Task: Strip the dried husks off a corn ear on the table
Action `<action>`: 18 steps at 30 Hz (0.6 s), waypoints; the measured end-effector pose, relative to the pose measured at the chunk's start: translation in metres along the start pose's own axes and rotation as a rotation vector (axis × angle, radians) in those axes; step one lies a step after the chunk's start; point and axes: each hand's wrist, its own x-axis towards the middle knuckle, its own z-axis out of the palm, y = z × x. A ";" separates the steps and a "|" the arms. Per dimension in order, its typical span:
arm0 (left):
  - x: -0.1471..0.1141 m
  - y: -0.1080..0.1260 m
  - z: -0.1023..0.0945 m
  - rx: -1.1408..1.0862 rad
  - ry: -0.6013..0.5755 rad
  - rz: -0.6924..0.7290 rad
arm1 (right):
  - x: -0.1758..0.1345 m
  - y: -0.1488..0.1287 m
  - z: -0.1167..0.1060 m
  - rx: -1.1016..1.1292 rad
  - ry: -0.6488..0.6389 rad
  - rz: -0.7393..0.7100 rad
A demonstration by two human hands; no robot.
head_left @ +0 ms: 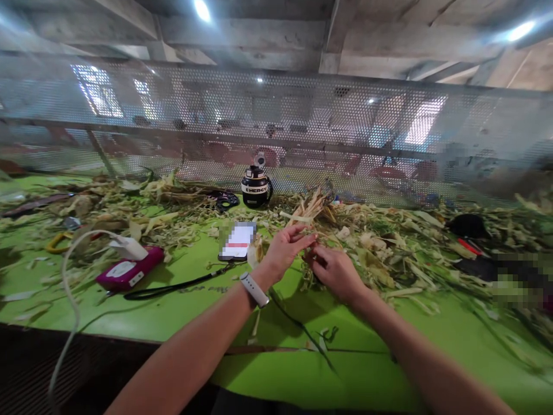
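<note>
My left hand (pixel 283 252), with a pale band on its wrist, has its fingers bent together over the middle of the green table (pixel 190 311). Close beside it, my right hand (pixel 334 270) is closed in a pinch, its fingertips almost meeting those of the left. What the fingertips hold is too small and too covered to make out. Just beyond them lies a bundle of dry, straw-coloured plant strips (pixel 314 208). Loose pale green and yellowish plant scraps (pixel 380 248) surround the right hand. A dark thin strip (pixel 300 325) trails toward the front edge below my hands.
A phone (pixel 238 242) with a black strap (pixel 173 288) lies left of my hands. A magenta power bank (pixel 129 270) carries a white plug and cable (pixel 67 276). Behind stand a black bottle (pixel 256 189) and a perforated metal screen (pixel 294 127). Dark items (pixel 469 226) lie right.
</note>
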 end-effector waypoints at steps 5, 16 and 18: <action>0.001 0.001 -0.002 0.016 0.001 -0.009 | 0.001 -0.003 -0.003 0.081 0.021 -0.008; 0.007 0.010 -0.014 0.106 -0.034 0.054 | -0.003 -0.007 -0.015 0.429 -0.230 0.080; 0.008 0.010 -0.016 0.126 -0.036 0.064 | -0.004 -0.010 -0.017 0.440 -0.236 0.083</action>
